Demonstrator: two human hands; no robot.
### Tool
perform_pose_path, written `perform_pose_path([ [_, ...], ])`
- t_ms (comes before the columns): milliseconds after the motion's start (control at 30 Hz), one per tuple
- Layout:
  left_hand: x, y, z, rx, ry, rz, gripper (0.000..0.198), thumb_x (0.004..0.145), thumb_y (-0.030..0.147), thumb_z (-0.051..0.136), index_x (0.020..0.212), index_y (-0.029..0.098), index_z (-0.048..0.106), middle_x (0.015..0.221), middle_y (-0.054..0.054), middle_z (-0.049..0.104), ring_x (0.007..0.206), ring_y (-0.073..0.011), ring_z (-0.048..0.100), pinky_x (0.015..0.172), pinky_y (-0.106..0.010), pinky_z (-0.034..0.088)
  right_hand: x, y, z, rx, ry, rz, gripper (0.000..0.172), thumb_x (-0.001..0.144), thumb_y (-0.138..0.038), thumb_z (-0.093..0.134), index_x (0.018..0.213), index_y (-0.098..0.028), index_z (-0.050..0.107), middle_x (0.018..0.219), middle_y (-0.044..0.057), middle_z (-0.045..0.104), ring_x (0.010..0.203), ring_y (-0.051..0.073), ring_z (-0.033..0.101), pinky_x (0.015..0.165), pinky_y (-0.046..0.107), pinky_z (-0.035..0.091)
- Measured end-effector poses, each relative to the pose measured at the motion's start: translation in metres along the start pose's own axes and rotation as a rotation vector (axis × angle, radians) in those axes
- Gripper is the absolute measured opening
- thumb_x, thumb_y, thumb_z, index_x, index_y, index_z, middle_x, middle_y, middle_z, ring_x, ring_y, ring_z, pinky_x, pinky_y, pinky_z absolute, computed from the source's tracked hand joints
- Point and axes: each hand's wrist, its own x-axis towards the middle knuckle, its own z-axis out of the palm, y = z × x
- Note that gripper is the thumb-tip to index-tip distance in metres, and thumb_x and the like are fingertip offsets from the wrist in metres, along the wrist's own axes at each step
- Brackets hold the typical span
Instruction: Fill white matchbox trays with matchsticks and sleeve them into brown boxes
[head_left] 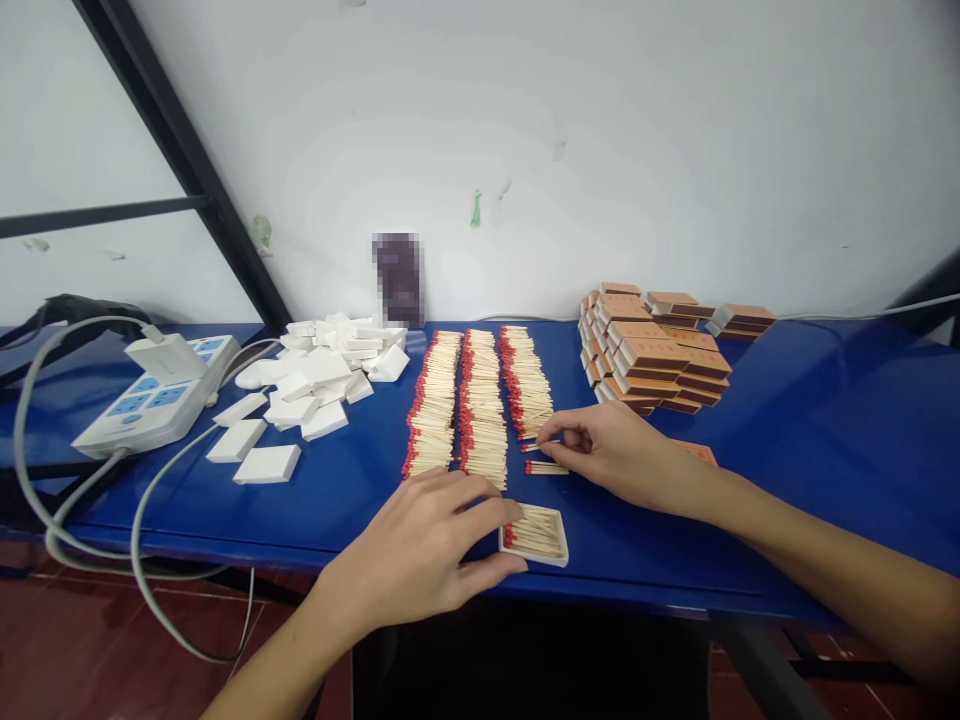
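Observation:
A small white matchbox tray (561,548) with red-headed matches (538,530) lying in it sits near the front edge of the table. My left hand (420,550) grips its left end, the thumb at the near side and a finger at the far corner. Above and to the right, my right hand (611,455) pinches thumb and forefinger together at a match (529,448) by the near end of the right-hand row of matches (526,380). A few loose matches (546,468) lie just below those fingertips. Two more rows, a middle one (481,400) and a left one (435,400), run alongside.
White empty trays (322,370) are heaped at the left, near a power strip (150,400) with looping cables (142,500). Brown matchboxes (652,350) are stacked at the back right. An orange matchbox (696,453) lies partly behind my right wrist. A blurred dark panel (399,280) leans against the wall.

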Motion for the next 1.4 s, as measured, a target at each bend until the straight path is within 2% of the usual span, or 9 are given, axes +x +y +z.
perform_pose_path([
  [400, 0.0, 0.001, -0.001, 0.016, 0.002, 0.0, 0.025, 0.098, 0.04, 0.061, 0.111, 0.02, 0.063, 0.1, -0.003, 0.069, 0.088, -0.02, 0.067, 0.078, -0.034, 0.051, -0.002, -0.007, -0.003, 0.008, -0.049, 0.027, 0.021, 0.085, -0.034, 0.058, 0.071, -0.02, 0.064, 0.056, -0.004, 0.05, 0.052, 0.012, 0.044, 0.053, 0.026, 0.034],
  [667, 0.0, 0.001, -0.001, 0.0, -0.001, 0.004, 0.024, 0.097, 0.039, 0.063, 0.111, 0.019, 0.062, 0.101, -0.004, 0.07, 0.088, -0.0216, 0.067, 0.078, -0.035, 0.051, -0.001, -0.002, 0.001, 0.038, 0.021, -0.001, 0.024, 0.089, -0.03, 0.051, 0.098, -0.021, 0.072, 0.055, -0.006, 0.046, 0.05, 0.012, 0.04, 0.052, 0.026, 0.032],
  [867, 0.0, 0.001, -0.001, -0.002, -0.009, -0.003, 0.025, 0.097, 0.039, 0.062, 0.112, 0.02, 0.062, 0.101, -0.004, 0.07, 0.088, -0.0216, 0.068, 0.078, -0.035, 0.051, -0.002, -0.001, 0.002, 0.006, 0.029, -0.007, 0.028, 0.089, -0.029, 0.049, 0.097, -0.019, 0.074, 0.053, -0.005, 0.047, 0.048, 0.012, 0.039, 0.051, 0.027, 0.031],
  [1167, 0.0, 0.0, -0.001, -0.005, -0.001, 0.004, 0.024, 0.097, 0.039, 0.063, 0.111, 0.019, 0.062, 0.101, -0.003, 0.069, 0.088, -0.0212, 0.067, 0.078, -0.035, 0.051, 0.001, 0.003, 0.004, -0.016, 0.068, -0.012, 0.025, 0.089, -0.028, 0.052, 0.095, -0.019, 0.075, 0.053, -0.005, 0.048, 0.048, 0.011, 0.039, 0.051, 0.026, 0.031],
  [1400, 0.0, 0.0, 0.0, -0.011, -0.003, -0.001, 0.024, 0.096, 0.038, 0.064, 0.111, 0.02, 0.062, 0.101, -0.003, 0.07, 0.088, -0.0214, 0.067, 0.078, -0.036, 0.051, 0.0, 0.001, 0.004, 0.003, 0.051, -0.03, 0.024, 0.089, -0.026, 0.052, 0.093, -0.021, 0.075, 0.053, -0.005, 0.048, 0.049, 0.011, 0.04, 0.051, 0.026, 0.031],
])
